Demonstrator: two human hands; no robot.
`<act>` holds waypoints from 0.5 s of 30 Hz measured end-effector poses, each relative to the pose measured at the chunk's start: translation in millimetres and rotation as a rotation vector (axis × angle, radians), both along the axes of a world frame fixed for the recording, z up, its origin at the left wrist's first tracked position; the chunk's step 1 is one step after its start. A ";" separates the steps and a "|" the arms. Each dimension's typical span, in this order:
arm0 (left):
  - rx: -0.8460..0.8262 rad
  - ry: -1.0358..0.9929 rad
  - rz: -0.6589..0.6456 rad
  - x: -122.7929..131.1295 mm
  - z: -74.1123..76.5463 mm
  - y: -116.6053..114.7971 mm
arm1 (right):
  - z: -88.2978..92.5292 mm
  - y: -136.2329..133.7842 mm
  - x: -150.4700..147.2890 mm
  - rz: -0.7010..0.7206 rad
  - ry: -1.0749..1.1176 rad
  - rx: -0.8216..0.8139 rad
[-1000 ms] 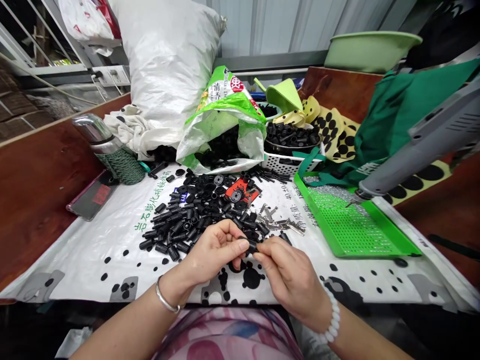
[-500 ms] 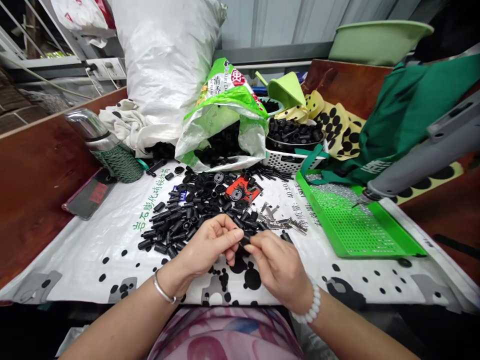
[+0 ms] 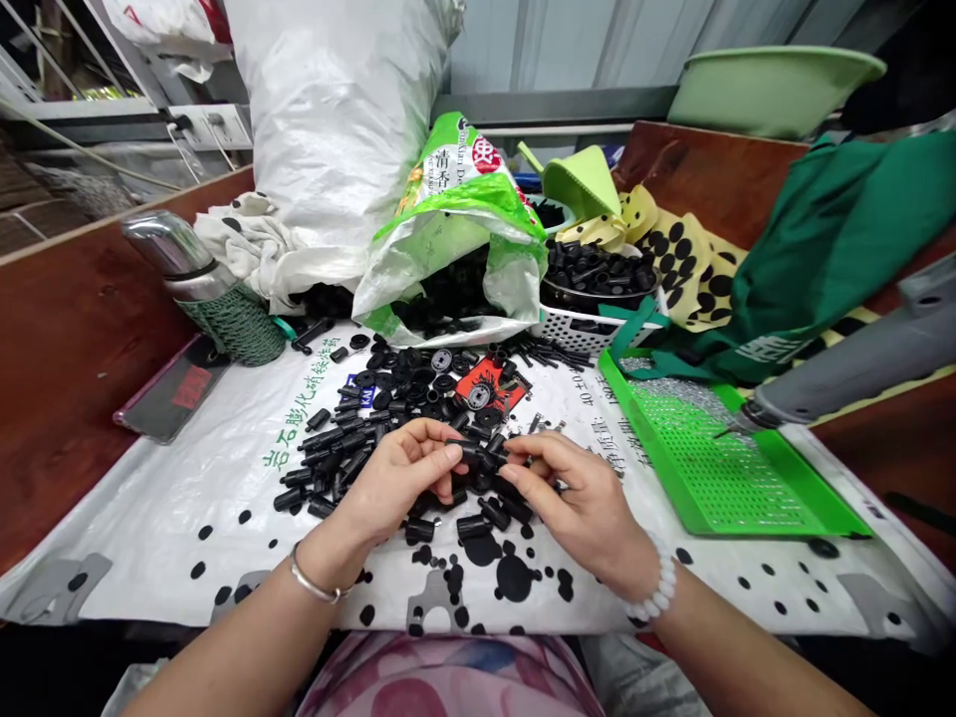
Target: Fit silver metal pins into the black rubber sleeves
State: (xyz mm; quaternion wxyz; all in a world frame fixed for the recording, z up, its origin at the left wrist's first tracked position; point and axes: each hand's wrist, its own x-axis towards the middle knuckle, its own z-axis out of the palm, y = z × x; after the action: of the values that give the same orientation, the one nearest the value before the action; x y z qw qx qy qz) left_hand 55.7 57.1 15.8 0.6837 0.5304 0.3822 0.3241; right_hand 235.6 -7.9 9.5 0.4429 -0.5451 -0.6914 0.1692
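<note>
My left hand is closed, with thumb and fingers pinching a black plastic cylindrical part above the front of a pile. At the part's right end, my right hand has its thumb and index fingertips on either side, in a loose grip. Whether a smaller piece is between those fingertips is too small to tell. Below and behind both hands lies the pile of black plastic parts, with tubes and round caps. Small metal strips lie behind my right hand, partly hidden by it.
A green tray with small shiny pieces lies right, under the tip of a grey electric screwdriver. An open bag and a white basket hold black parts behind. A thermos and a phone are left.
My right hand has loosened its pinch and shifted right, with its fingers more spread. More of the black part shows now. The view has shifted slightly.
</note>
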 end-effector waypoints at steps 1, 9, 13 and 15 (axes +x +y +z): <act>0.117 0.087 0.033 -2.0 -1.0 1.2 | 1.3 1.7 1.7 -0.006 -0.011 -0.013; 0.918 0.809 0.142 -28.4 -10.3 11.7 | 14.2 71.3 39.7 -0.332 -0.663 -0.327; 1.148 0.940 0.183 -30.1 -19.3 19.6 | 0.9 118.4 51.4 -0.366 -0.728 -0.438; 1.162 0.971 0.178 -30.7 -23.1 24.1 | -8.7 133.2 51.4 -0.368 -0.740 -0.473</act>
State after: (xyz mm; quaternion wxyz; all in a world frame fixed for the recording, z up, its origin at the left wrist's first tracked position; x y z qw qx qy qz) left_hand 25.1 81.3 -7.3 0.0209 0.8551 0.4494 0.2576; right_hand 287.0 125.4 0.8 0.0531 -0.7681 -0.6372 0.0353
